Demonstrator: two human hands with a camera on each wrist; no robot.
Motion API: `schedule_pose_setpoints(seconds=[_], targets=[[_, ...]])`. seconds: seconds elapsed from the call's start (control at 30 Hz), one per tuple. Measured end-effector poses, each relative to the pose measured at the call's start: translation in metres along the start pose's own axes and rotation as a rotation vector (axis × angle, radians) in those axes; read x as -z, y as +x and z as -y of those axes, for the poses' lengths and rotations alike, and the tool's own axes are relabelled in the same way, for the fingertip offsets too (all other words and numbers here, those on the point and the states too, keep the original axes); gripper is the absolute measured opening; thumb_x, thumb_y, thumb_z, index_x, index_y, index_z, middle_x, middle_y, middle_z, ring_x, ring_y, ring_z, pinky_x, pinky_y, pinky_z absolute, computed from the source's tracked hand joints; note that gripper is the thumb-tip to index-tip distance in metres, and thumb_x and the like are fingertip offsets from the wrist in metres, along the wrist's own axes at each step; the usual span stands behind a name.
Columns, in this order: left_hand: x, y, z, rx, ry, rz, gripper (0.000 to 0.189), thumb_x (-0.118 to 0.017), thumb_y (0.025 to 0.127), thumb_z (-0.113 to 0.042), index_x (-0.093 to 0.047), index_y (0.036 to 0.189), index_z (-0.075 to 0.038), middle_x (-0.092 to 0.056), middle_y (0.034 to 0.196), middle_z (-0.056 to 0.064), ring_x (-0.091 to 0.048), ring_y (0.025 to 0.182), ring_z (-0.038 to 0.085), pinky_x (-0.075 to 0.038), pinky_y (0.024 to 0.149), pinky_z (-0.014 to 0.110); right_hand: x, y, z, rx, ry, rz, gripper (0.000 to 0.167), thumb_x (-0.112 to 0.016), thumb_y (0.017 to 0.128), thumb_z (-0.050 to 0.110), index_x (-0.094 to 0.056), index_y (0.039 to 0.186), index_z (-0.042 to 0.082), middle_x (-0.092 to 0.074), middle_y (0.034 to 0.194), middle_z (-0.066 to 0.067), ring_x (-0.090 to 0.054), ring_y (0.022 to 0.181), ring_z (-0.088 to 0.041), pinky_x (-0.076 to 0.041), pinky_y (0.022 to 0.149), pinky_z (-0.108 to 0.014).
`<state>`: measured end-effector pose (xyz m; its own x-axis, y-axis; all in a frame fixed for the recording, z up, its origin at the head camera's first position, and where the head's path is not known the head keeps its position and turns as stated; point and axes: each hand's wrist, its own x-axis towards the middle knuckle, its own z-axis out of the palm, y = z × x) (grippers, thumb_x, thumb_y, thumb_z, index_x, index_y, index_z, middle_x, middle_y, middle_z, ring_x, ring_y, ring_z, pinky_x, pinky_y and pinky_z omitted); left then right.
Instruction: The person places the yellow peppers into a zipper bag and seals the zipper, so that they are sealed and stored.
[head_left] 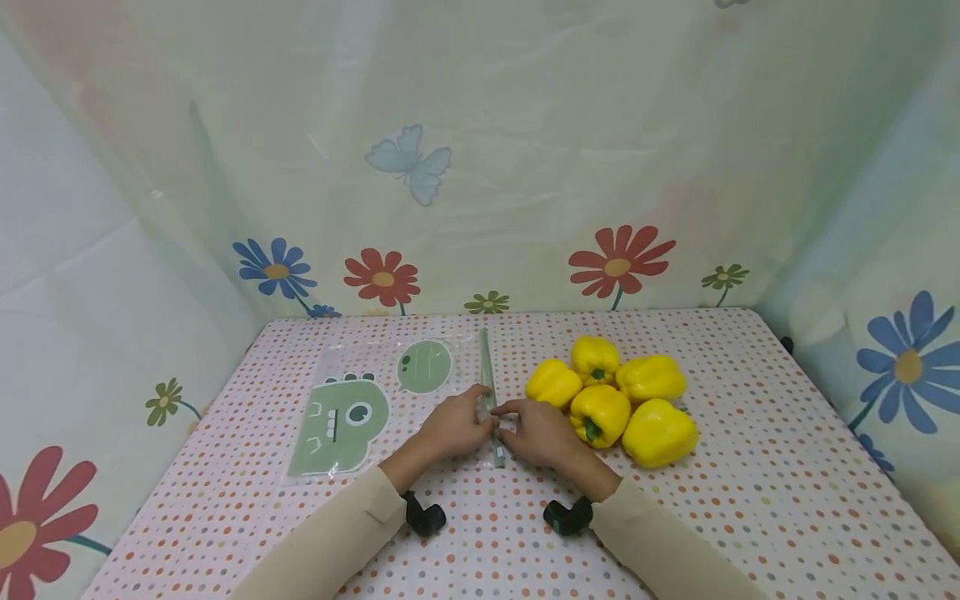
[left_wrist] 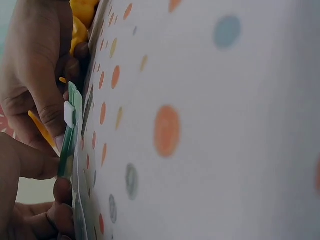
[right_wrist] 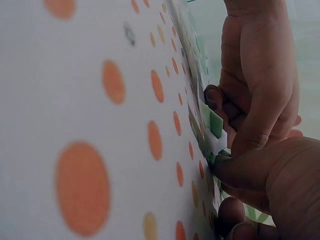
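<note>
A clear plastic slider bag [head_left: 420, 367] with a green dinosaur print lies flat, its green zip strip [head_left: 486, 354] along the right side. My left hand [head_left: 454, 423] pinches the strip between thumb and forefinger near its middle. Just opposite, my right hand [head_left: 542, 432] has thumb and fingertips on the same strip, close to the left fingertips. The left wrist view shows a white slider [left_wrist: 69, 114] on the strip, beside the right hand's fingers. In the right wrist view, the slider [right_wrist: 217, 142] sits between the two hands' fingers.
Several yellow bell peppers [head_left: 660, 433] are grouped right of the bag, close beside the right hand. The table [head_left: 780, 467] has a dotted cover. Behind it hangs a flowered curtain [head_left: 510, 208], which also closes off both sides.
</note>
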<state>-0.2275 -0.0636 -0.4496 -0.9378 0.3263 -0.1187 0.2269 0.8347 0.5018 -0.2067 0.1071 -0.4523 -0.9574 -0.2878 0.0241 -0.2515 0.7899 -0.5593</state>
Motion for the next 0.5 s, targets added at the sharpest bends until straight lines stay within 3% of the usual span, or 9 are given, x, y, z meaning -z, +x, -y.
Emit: schedule_pose_setpoints(seconds=[0.2, 0.5], targets=[[0.003, 0.003, -0.002, 0.016, 0.012, -0.007, 0.05, -0.052, 0.096, -0.033, -0.043, 0.139, -0.009, -0.048, 0.057, -0.004, -0.043, 0.045, 0.01, -0.033, 0.043, 0.026, -0.001, 0.0, 0.0, -0.008, -0.028, -0.008, 0.033, -0.071, 0.087, 0.028, -0.071, 0.12, 0.021, -0.041, 0.053, 0.005, -0.037, 0.044, -0.009, -0.029, 0.042, -0.022], [0.005, 0.014, -0.001, 0.083, 0.029, -0.015, 0.044, -0.052, 0.089, -0.026, -0.048, 0.129, -0.009, -0.05, 0.058, -0.003, -0.043, 0.047, 0.012, -0.033, 0.045, 0.027, 0.001, -0.001, -0.001, 0.012, -0.015, 0.008, 0.036, -0.07, 0.087, 0.028, -0.07, 0.122, 0.022, -0.035, 0.049, 0.007, -0.032, 0.04, -0.008, -0.025, 0.04, -0.021]])
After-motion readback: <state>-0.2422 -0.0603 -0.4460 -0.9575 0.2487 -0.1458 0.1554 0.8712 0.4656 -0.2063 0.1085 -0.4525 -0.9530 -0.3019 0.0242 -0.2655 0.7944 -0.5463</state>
